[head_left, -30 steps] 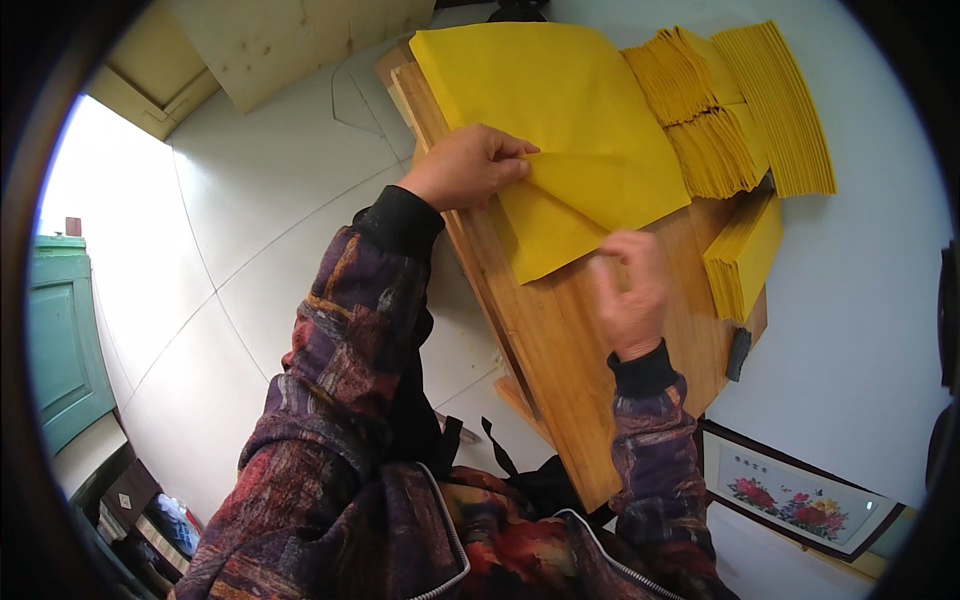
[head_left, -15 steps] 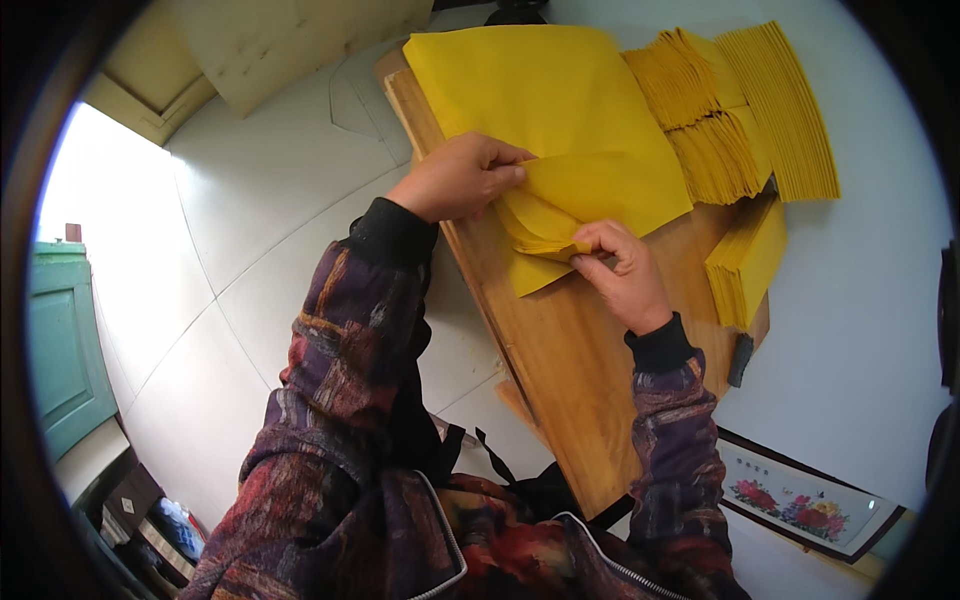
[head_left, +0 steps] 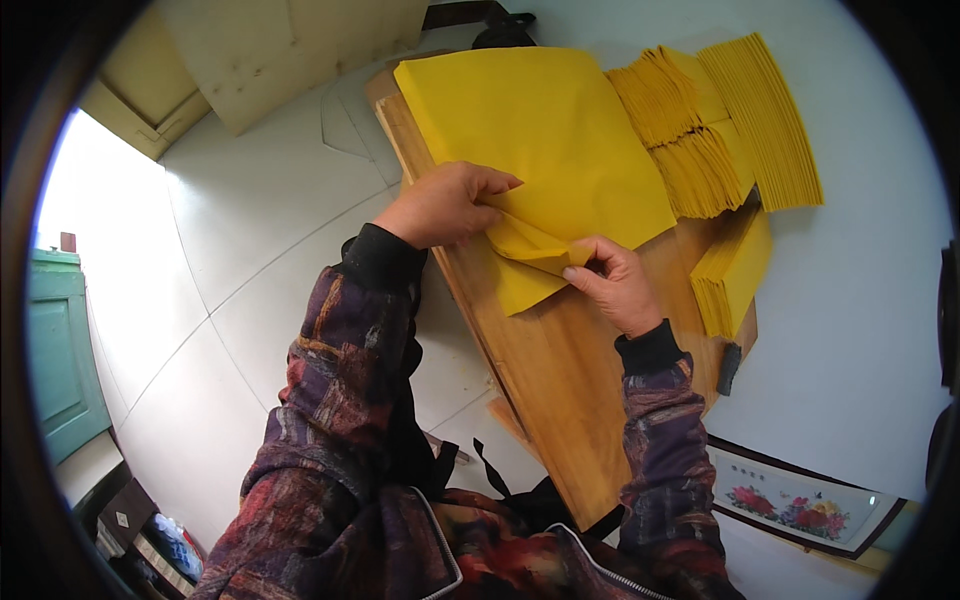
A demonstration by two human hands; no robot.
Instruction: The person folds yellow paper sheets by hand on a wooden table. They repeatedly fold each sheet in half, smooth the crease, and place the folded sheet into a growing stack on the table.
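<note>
Yellow sheets [head_left: 560, 120]: right fingers [head_left: 580, 275] pinch folded flap [head_left: 540, 250]; left fingers [head_left: 495, 182] slightly parted, hold hidden, can't tell.

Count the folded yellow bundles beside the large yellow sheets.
4: upper-left bundle, lower-left bundle, far-right bundle, lowest bundle near the tabletop's right edge. More may be hidden beneath.

My large yellow sheets [head_left: 550, 120] lie on the desk [head_left: 565, 385], near edge bent up between my left hand [head_left: 440, 204] and right hand [head_left: 620, 287].
</note>
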